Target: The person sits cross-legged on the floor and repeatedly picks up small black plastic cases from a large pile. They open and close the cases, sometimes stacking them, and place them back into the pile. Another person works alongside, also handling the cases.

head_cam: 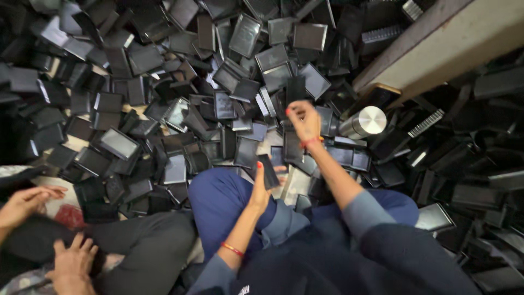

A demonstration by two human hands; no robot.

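The person sits cross-legged on the floor (pixel 275 143), facing a wide heap of small black trays (pixel 164 109) that spreads to the far left and right. The left hand (pixel 261 188) rests over the blue-clad left knee (pixel 218 199) and is clamped on a small flat black tray (pixel 268 171), thumb on its left edge and fingers behind it, so the piece stands tilted just above the knee. The right hand (pixel 304 121) is raised farther out, over the middle of the heap, fingers bent and drawn together; it is blurred, and whether it pinches anything cannot be told. A dark upright piece (pixel 295 90) shows just beyond its fingertips, touching or just behind them. The two hands are apart, the right one farther and slightly right of the left, with the held tray between them and nearer the left. A red thread bracelet sits on each wrist. Just right of the right hand lies a shiny metal cylinder (pixel 364 122), below a pale beam (pixel 436 46) that runs off to the far right. At the near left, another person's two hands (pixel 49 229) rest on dark trousers, well apart from the held tray.
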